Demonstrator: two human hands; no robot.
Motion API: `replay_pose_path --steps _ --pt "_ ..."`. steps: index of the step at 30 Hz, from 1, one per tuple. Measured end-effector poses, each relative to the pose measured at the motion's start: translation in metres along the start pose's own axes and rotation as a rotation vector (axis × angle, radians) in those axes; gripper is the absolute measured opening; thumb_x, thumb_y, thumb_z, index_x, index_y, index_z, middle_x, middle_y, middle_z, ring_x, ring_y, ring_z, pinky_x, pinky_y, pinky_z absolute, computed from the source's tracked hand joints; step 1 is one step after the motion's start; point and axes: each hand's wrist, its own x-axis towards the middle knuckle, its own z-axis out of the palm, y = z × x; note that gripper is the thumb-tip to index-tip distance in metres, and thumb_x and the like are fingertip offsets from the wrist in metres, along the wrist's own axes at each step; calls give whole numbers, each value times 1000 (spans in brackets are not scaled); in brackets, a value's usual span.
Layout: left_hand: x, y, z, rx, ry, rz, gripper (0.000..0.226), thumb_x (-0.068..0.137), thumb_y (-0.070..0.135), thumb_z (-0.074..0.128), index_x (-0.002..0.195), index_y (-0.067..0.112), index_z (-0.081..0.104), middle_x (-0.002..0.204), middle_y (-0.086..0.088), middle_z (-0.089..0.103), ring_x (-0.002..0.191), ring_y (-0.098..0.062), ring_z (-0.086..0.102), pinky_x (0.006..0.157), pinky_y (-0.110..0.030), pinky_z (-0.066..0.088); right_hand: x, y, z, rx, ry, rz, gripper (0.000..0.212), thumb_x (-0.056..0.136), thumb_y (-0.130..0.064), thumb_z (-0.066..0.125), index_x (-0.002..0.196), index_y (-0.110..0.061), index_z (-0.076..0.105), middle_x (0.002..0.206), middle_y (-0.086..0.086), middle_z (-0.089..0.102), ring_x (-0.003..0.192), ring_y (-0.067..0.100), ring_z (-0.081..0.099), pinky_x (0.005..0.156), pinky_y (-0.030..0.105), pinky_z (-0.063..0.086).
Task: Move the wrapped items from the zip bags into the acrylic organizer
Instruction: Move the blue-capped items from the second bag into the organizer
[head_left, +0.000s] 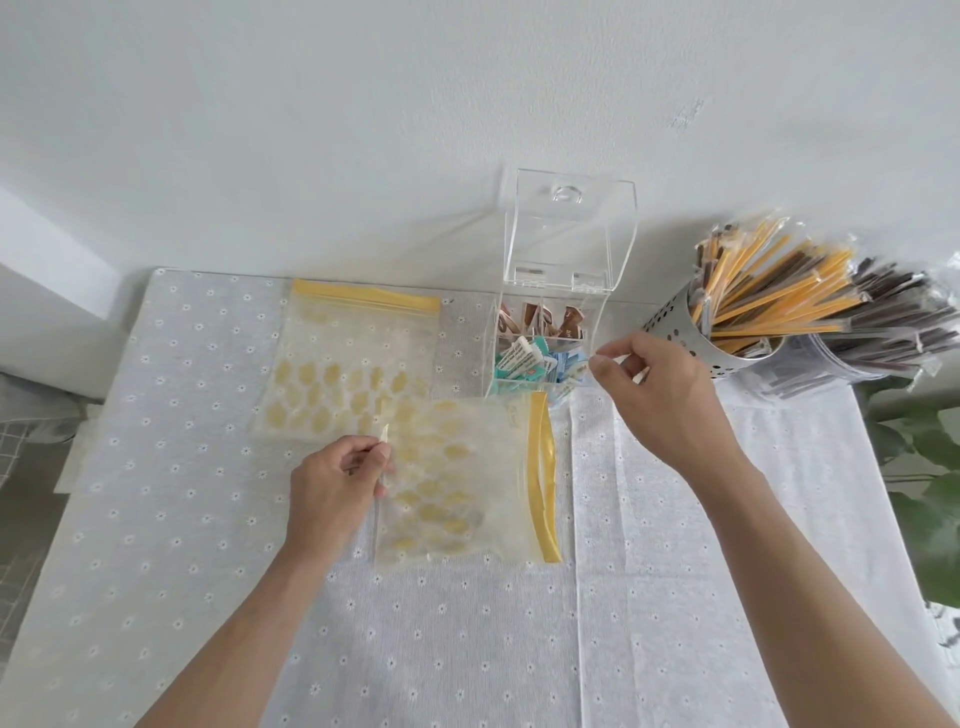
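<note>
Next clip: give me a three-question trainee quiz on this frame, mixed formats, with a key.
1. True or false: the acrylic organizer's lid is closed.
2. Which hand pinches the near zip bag? A) left hand B) right hand C) both
3. Fill in: the yellow and brown sticks stand in a perforated ____ holder.

Key: 1 false, the lid stands open. 2 A; the right hand is at the organizer's right edge. 3 metal.
</note>
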Motion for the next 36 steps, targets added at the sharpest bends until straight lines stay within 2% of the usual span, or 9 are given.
replay_pose_path --steps 7,10,15,19,22,27,31,34,36 --pt "0 6 -4 29 -39 -17 8 102 21 74 97 21 80 77 9 82 57 -12 74 62 -31 64 -21 12 -3 96 -20 97 26 100 -44 65 83 -25 71 79 -8 69 66 9 59 60 30 44" --pt "-1 12 -4 60 -68 -18 10 102 17 74 94 18 81 70 10 79 47 -5 67 51 -21 57 -37 29 8 109 -88 150 27 100 -46 65 82 -28 71 81 -6 73 55 4 56 60 26 42" --pt "-5 16 -6 86 -72 -21 14 103 16 74 90 20 80 71 6 79 48 -8 68 49 -27 59 -64 50 31 98 -207 214 32 100 -56 60 85 -31 72 86 -7 75 76 12 71 73 35 55" --pt "-10 14 -8 74 -61 -48 10 102 15 74 95 17 79 74 6 80 48 -10 69 51 -35 63 -78 52 48 170 -303 282 52 86 -81 55 103 -35 74 102 -15 74 92 9 71 79 29 50" --pt "-13 11 -10 77 -53 -64 4 102 14 74 102 15 78 75 7 80 50 -13 71 51 -39 63 -85 48 60 174 -419 306 76 76 -88 61 122 -28 69 111 -14 72 105 3 67 83 24 48" --pt "-15 6 -13 95 -26 -69 6 102 16 73 106 13 77 73 1 80 52 -17 73 53 -40 64 -91 41 68 265 -466 334 77 74 -86 62 121 -25 71 101 -7 76 93 4 70 75 19 49" --pt "-17 7 -14 301 9 20 23 102 25 72 123 16 74 97 5 78 83 -16 74 74 -33 59 -91 44 73 302 -478 376 60 75 -71 82 115 -28 72 85 -15 76 82 -1 72 73 17 48" --pt "-21 13 -5 721 81 339 40 99 24 70 138 17 66 132 -3 69 116 -31 63 86 -45 60 -88 51 80 305 -417 368 40 81 -55 85 108 -27 76 78 -12 77 73 3 71 69 20 51" --pt "-26 16 13 824 27 575 44 103 25 59 146 15 62 153 -9 59 136 -35 56 105 -51 55 -87 52 84 312 -401 379 27 85 -47 85 99 -25 77 80 -7 78 74 10 73 68 24 55"
